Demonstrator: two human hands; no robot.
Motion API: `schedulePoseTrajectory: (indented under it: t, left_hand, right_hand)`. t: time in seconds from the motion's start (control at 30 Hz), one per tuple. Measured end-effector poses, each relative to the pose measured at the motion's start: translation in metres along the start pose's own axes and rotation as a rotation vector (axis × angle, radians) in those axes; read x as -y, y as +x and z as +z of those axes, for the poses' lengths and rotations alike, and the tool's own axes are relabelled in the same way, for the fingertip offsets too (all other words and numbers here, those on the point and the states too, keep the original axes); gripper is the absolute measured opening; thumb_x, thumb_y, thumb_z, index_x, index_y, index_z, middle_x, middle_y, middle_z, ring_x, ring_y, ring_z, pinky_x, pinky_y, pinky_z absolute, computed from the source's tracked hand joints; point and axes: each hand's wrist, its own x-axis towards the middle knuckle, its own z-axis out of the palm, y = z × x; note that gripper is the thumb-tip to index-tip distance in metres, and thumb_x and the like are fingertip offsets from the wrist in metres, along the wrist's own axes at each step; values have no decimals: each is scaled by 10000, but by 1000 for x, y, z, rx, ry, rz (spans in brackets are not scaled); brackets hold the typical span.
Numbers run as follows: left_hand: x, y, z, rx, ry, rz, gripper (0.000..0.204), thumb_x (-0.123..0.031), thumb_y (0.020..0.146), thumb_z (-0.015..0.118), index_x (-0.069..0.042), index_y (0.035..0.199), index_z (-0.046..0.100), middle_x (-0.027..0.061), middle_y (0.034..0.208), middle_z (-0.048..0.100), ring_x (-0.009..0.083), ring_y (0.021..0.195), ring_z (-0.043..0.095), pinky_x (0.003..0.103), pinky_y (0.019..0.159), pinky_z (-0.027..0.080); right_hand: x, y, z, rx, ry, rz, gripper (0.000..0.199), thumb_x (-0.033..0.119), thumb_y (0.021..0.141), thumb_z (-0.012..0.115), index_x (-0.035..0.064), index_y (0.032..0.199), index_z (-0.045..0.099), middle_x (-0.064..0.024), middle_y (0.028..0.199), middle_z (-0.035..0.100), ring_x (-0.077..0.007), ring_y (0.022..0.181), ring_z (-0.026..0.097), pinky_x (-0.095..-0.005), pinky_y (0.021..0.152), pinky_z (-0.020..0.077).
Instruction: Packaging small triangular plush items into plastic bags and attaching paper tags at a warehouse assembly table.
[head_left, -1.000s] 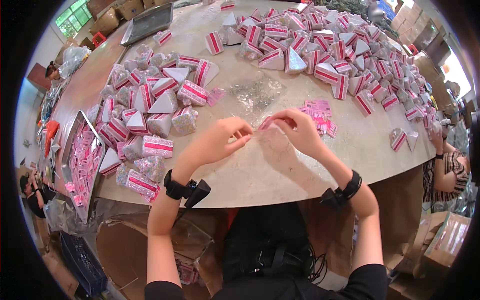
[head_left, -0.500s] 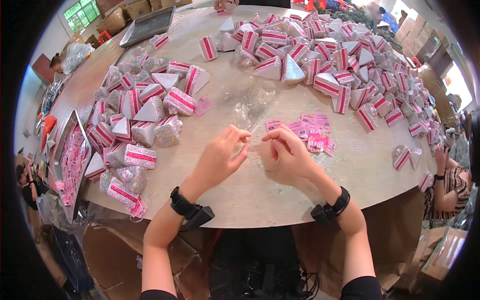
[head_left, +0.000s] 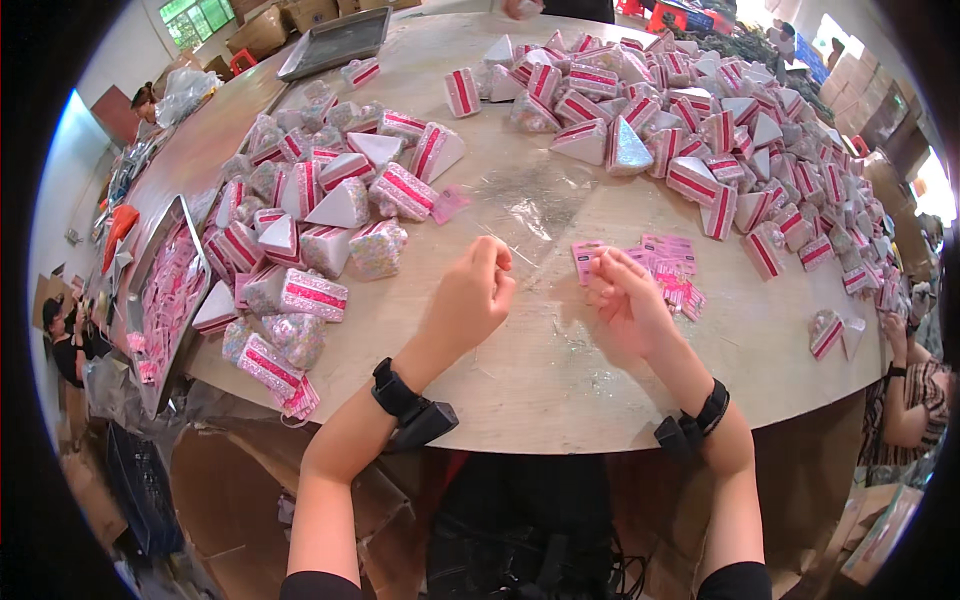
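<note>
My left hand is above the table, its fingers curled into a pinch. Whatever lies between those fingertips is too small or hidden to make out. To the right, my right hand is also curled in, by the left edge of several pink printed cards. Its fingertips overlap the cards in view, and I cannot tell what they hold. Small pink tags lie just beside that hand. Beyond both hands a clear plastic film is spread on the table.
Pink-and-white cake-slice shapes are heaped at left; a larger heap fills the far right. A metal tray of pink strips stands at the left edge, a dark tray far left. A co-worker's arm shows at right.
My hands have moved apart: the right one has shifted right toward the pink cards, and the left one has closed more tightly. The whole view has shifted slightly.
</note>
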Motion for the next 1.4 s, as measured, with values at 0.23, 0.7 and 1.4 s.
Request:
schedulePoseTrajectory:
  t: [0.23,0.7,1.4]
  left_hand:
    - [4,2,0,86,-19,6,144,20,815,562,-19,934,492,109,808,569,207,708,610,330,618,472]
    - [-105,-26,29,558,-886,-19,342,-109,913,588,-7,1199,429,106,1028,594,169,949,607,318,838,496]
    - [-123,-51,64,464,-991,-419,253,-204,932,636,-4,936,480,96,776,641,165,650,677,269,596,544]
  right_hand:
    - [10,37,8,-190,-847,-739,89,27,940,569,16,1026,589,-24,908,596,-54,712,538,-196,639,438]
    - [62,95,135,-164,-525,-846,99,60,925,583,-19,977,612,-77,895,640,-69,609,491,-225,556,416]
    - [23,38,83,-395,-551,-681,125,97,918,564,-5,990,577,-55,883,605,-70,561,453,-239,535,397]
